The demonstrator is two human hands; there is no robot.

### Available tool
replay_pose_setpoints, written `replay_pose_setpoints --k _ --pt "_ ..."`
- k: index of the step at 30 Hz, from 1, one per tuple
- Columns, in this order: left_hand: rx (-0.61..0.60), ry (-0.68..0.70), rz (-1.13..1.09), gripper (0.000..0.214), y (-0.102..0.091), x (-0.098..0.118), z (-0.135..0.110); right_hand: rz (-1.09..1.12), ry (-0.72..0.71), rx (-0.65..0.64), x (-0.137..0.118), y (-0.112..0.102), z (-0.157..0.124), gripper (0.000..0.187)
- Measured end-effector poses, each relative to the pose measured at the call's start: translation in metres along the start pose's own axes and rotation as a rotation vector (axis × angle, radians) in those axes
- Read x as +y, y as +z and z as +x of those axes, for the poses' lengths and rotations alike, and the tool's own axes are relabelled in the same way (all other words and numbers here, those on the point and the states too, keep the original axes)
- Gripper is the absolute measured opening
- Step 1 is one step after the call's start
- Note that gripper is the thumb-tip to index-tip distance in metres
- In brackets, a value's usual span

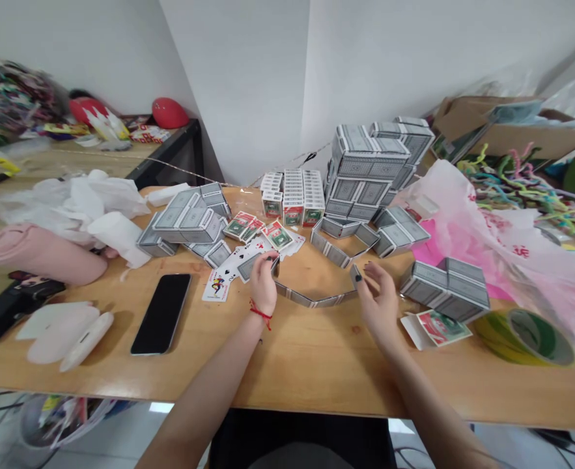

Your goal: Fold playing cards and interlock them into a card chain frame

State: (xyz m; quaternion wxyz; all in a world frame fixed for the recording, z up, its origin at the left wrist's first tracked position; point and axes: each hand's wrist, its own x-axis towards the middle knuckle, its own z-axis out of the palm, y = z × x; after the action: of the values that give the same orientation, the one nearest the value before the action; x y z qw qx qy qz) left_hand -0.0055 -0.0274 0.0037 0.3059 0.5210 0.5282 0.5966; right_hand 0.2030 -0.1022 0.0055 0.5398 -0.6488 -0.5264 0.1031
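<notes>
A chain of joined grey-backed playing cards (311, 301) bows toward me above the wooden table. My left hand (264, 286) pinches its left end, and at the right end the fingers of my right hand (379, 296) are closed on the last card. Just beyond, a similar loop of folded cards (333, 251) stands on edge. Loose face-up cards (248, 251) and a joker (216, 285) lie beside my left hand. A red-and-green card box (277, 234) rests on them. Right of my right hand are grey card-covered blocks (446, 286) and an opened card box (441, 327).
Tall card-covered blocks (360, 169) stand at the back, beside stacked card boxes (293, 195). More blocks (189, 218) sit left. A phone (161, 314) lies front left, a yellow tape roll (524, 335) front right. A pink-white plastic bag (467, 215) covers the right side.
</notes>
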Motion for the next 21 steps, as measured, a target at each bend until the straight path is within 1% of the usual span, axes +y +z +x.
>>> replay_pose_setpoints --k 1,3,7,11,13,14,16,18,21 --pt "-0.029 -0.027 -0.018 0.027 0.002 -0.001 0.0 0.057 0.058 -0.07 0.003 0.003 -0.002 0.038" --pt "-0.093 -0.07 -0.054 0.028 0.004 -0.002 0.001 0.11 0.134 -0.139 0.005 0.007 -0.006 0.037" --pt "-0.25 -0.116 -0.131 0.032 0.001 0.001 0.007 0.174 0.182 -0.278 -0.003 0.013 -0.003 0.035" --pt "-0.443 -0.085 -0.151 0.033 -0.007 0.005 0.015 0.307 0.224 -0.389 -0.008 0.018 0.01 0.035" --pt "-0.527 -0.055 -0.175 0.034 -0.01 0.007 0.017 0.365 0.255 -0.408 -0.007 0.022 0.019 0.037" --pt "-0.563 -0.041 -0.19 0.034 -0.012 0.008 0.018 0.401 0.27 -0.436 -0.006 0.024 0.024 0.039" --pt "-0.614 -0.02 -0.217 0.034 -0.014 0.009 0.019 0.488 0.304 -0.512 -0.006 0.029 0.034 0.045" --pt "-0.641 -0.014 -0.223 0.034 -0.017 0.01 0.02 0.552 0.329 -0.597 -0.007 0.036 0.042 0.046" --pt "-0.651 0.004 -0.175 0.033 -0.019 0.009 0.022 0.636 0.366 -0.639 -0.007 0.048 0.048 0.045"
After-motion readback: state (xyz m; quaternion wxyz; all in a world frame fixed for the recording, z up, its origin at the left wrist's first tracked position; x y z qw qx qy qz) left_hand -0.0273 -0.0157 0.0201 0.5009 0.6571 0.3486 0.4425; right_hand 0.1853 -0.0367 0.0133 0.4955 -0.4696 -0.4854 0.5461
